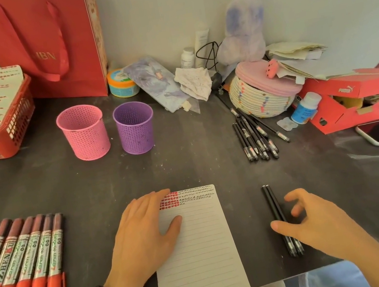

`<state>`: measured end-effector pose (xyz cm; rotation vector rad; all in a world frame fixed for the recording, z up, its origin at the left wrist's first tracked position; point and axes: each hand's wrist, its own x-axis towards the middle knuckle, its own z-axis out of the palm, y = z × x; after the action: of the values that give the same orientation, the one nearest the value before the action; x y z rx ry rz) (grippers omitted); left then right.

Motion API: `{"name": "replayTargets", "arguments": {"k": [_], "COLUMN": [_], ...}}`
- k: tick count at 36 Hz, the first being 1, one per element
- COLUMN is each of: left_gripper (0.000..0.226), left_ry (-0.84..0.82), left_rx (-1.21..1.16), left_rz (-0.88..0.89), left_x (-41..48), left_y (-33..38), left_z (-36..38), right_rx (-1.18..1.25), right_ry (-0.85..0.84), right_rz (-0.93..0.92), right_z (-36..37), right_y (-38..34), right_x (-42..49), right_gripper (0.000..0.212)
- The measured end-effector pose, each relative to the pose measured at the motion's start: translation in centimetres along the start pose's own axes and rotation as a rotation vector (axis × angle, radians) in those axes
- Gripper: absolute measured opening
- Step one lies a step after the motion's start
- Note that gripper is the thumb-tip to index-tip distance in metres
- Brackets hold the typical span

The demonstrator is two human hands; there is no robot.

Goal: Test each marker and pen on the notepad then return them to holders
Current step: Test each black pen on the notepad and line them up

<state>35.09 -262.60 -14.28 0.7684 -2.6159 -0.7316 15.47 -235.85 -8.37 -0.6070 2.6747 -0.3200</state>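
- Head view, near edge: notepad (197, 248) lies on the dark table (187, 164). Its top lines are filled with red blobs and small black strokes, and the rest of the page is blank.
- Left hand (143, 235) lies flat on the pad's left edge, fingers straight, pinning it. It grips nothing.
- Right hand (316, 219) hovers over two black pens (273, 204) lying side by side just right of the pad. Its fingers are spread and loosely curved, thumb at the barrels, nothing pinched yet.
- Farther back: a pile of black pens (254, 137) lies near a woven basket (262, 102), and red markers (22, 264) sit in a row at the left. Pink holder (84, 132) and purple holder (135, 127) stand side by side, and no pen or marker shows above either rim.
- Step in hand, as I judge it: picking up a pen for testing.
- Next move calls for closing thumb and fingers on one barrel only, parting it from its twin. Whether it needs uncapping is too small to tell.
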Motion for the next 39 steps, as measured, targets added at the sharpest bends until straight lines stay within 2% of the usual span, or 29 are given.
{"name": "replayTargets", "arguments": {"k": [9, 23, 33, 36, 39], "left_gripper": [0.055, 0.054, 0.052, 0.051, 0.047], "left_ry": [-0.017, 0.002, 0.012, 0.023, 0.04], "left_rx": [0.008, 0.002, -0.005, 0.003, 0.044], "left_rz": [0.009, 0.013, 0.043, 0.059, 0.084], "left_x": [0.2, 0.4, 0.3, 0.2, 0.1], "left_y": [-0.1, -0.3, -0.3, -0.3, -0.3], "left_z": [0.2, 0.0, -0.1, 0.0, 0.1], "right_rx": [0.076, 0.004, -0.024, -0.116, -0.253], "right_ry": [-0.011, -0.067, 0.292, 0.35, 0.33], "right_rz": [0.026, 0.009, -0.102, -0.126, -0.105], "right_z": [1.2, -0.4, -2.5, -2.5, -2.3], "right_y": [0.7, -0.1, -6.2, -7.8, -8.7], "right_x": [-1.7, -1.1, 8.2, 11.2, 13.2], "right_gripper": [0.057, 0.058, 0.036, 0.03, 0.027]}}
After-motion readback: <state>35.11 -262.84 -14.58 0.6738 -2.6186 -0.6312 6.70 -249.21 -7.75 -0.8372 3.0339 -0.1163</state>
